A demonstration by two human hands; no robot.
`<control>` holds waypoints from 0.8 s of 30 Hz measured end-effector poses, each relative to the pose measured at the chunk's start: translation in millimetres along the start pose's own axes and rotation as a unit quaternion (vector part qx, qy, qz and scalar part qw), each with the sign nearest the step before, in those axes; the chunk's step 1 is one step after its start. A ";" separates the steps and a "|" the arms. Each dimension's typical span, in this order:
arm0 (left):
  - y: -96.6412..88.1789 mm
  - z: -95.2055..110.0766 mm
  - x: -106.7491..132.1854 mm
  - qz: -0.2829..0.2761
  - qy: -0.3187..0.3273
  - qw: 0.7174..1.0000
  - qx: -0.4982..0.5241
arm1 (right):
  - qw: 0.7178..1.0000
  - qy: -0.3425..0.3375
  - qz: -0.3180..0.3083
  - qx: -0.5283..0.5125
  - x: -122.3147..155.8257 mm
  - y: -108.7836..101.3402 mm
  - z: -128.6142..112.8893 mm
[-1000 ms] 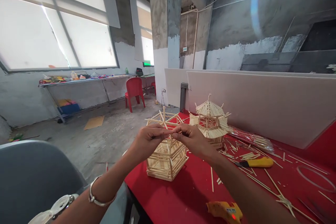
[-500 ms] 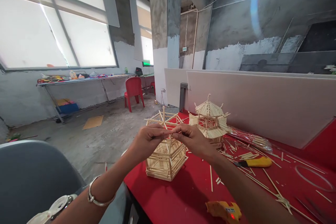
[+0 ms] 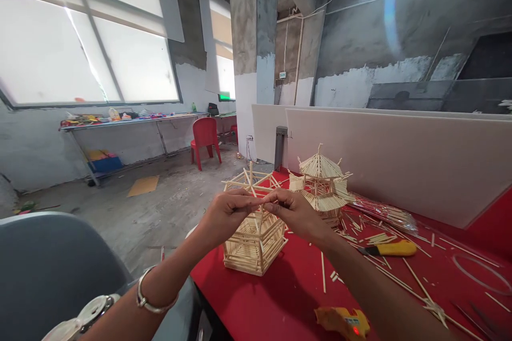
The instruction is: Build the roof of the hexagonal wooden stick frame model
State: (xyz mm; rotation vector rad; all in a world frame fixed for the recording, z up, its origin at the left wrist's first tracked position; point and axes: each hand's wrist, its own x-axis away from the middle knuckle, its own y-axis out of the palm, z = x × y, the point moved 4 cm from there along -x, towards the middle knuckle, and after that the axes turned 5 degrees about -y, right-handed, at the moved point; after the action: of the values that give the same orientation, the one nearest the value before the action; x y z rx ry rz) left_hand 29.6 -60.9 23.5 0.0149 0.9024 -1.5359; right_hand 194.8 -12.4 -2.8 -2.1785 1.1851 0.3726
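An open-topped pavilion model (image 3: pixel 245 265) made of thin wooden sticks stands at the table's left edge. At the front corner of its upper frame, my left hand (image 3: pixel 229 216) and my right hand (image 3: pixel 295 217) meet with fingertips nearly touching. Both hands are closed in a pinch on the frame there, and they cover the joint itself. A bracelet circles my left wrist. Behind my right hand stands a second stick pavilion (image 3: pixel 320 170) with tiered roofs.
On the red table (image 3: pixel 280 303) lie a yellow-handled utility knife (image 3: pixel 396 248), an orange-yellow tool with a lit red light (image 3: pixel 343 322), scattered sticks and a clear bag of sticks (image 3: pixel 386 213). A pale panel (image 3: pixel 380 154) borders the back. A grey chair (image 3: pixel 60 272) stands left.
The view shifts very slightly, moving the scene a little to the right. Both hands keep the same pinch at the model's upper corner.
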 end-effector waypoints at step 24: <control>0.3 1.9 0.3 0.004 -0.001 1.000 0.007 | 1.000 0.009 0.002 -0.010 1.1 -0.6 4.3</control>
State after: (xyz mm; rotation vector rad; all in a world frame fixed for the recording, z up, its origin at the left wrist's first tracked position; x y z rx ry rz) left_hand 30.7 -62.2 24.5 0.0266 0.8887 -1.5354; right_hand 196.1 -10.2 -6.3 -2.2010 1.2009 0.3681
